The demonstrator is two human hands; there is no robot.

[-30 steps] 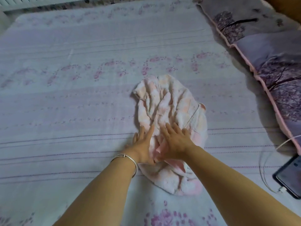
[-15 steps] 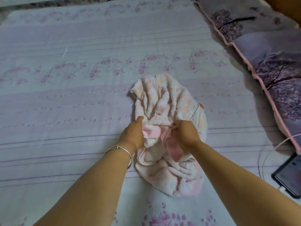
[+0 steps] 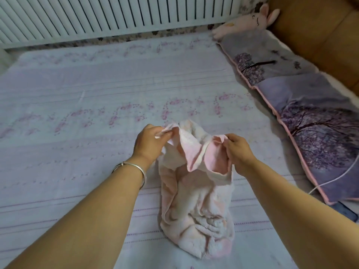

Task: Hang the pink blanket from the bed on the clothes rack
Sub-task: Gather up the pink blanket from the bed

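The pink blanket (image 3: 196, 202) is a fluffy, crumpled bundle hanging from my two hands, its lower end still resting on the bed (image 3: 77, 156). My left hand (image 3: 148, 142), with a silver bangle on the wrist, pinches the blanket's upper left edge. My right hand (image 3: 238, 150) pinches the upper right edge, where the smooth pink lining folds outward. The two hands are held a short way apart above the sheet. No clothes rack is in view.
The bed has a pale lilac sheet with pink flower bands. Purple tree-print pillows (image 3: 310, 113) line the right side, with a pink plush rabbit (image 3: 250, 19) beyond them. A white radiator (image 3: 116, 14) runs along the far wall. A white cable (image 3: 338, 177) and a dark phone (image 3: 347, 211) lie at the right.
Both hands went from lying flat on the blanket to gripping it, then lifted its top edge off the bed and spread apart. The camera tilted up, showing the radiator.
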